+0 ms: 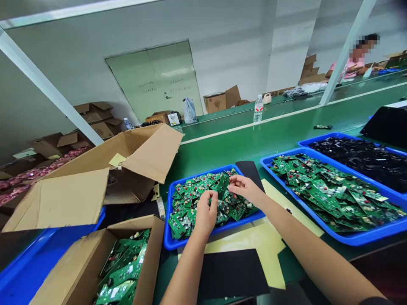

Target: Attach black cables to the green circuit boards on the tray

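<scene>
A small green circuit board is held up between my two hands, above a blue tray heaped with similar boards. My left hand pinches the lower left end of the board with thumb and forefinger. On the other side, my right hand has its fingers closed at the board's right edge. Loose circuit boards with red and white parts lie beneath both hands. Black sheet and yellow paper lie under and in front of the tray.
At right, a second blue tray holds more circuit boards; behind it another tray holds black parts. Open cardboard boxes crowd the left, one with boards inside. A water bottle stands farther back. A person sits at the far right.
</scene>
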Demonstrator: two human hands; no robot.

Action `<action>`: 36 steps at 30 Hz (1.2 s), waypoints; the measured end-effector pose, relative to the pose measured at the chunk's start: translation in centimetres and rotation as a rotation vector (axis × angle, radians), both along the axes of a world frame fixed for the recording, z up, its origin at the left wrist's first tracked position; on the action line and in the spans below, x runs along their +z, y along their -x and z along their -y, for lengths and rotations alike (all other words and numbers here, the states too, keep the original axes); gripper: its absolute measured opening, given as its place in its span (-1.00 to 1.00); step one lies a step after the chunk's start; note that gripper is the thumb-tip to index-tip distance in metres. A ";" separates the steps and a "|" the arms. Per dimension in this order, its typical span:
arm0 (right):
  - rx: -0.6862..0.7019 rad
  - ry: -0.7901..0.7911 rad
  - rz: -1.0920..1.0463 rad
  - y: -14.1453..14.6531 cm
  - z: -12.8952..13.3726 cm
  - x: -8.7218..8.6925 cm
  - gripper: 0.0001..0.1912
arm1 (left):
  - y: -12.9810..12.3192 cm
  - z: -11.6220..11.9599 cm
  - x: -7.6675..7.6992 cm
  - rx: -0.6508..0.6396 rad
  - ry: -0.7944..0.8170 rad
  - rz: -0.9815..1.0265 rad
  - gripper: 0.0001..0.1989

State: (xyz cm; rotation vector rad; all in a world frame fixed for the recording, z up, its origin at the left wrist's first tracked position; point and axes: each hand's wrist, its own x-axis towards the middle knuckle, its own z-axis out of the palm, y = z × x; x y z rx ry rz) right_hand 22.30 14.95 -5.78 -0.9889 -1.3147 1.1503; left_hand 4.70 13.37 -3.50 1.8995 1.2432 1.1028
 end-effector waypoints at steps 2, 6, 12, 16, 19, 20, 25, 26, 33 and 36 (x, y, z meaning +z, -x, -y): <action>0.016 0.009 -0.019 0.3 0.4 0.1 -0.55 | -0.1 0.3 0.3 -0.006 0.008 -0.002 -0.76; 0.059 0.011 -0.049 0.5 1.1 0.5 -0.61 | -0.3 0.4 0.2 -0.038 0.048 -0.037 -0.77; 0.114 0.040 -0.083 1.0 1.3 0.4 -0.55 | -0.2 0.4 -0.3 -0.055 0.050 -0.128 -0.81; 0.134 0.032 -0.078 1.0 1.5 0.5 -0.55 | -0.3 0.7 -0.3 -0.079 0.011 -0.201 -0.85; 0.163 -0.033 -0.023 0.5 2.1 0.9 -0.58 | -0.3 1.0 -0.1 -0.112 -0.026 -0.233 -0.92; 0.174 -0.065 0.008 0.3 2.3 1.1 -0.61 | -0.4 1.1 -0.1 -0.121 -0.037 -0.240 -0.94; 0.171 -0.105 0.088 -0.2 2.8 1.5 -0.74 | -0.1 1.0 0.0 -0.111 -0.042 -0.223 -0.87; 0.158 -0.086 0.071 -0.2 2.7 1.5 -0.71 | 0.0 1.0 0.1 -0.093 -0.035 -0.205 -0.88; 0.059 0.023 -0.167 0.2 1.7 1.0 -0.60 | 0.5 0.4 0.5 -0.057 0.069 -0.006 -0.91; 0.047 0.038 -0.204 0.2 1.5 0.9 -0.57 | 0.5 0.2 0.4 -0.065 0.124 0.079 -0.94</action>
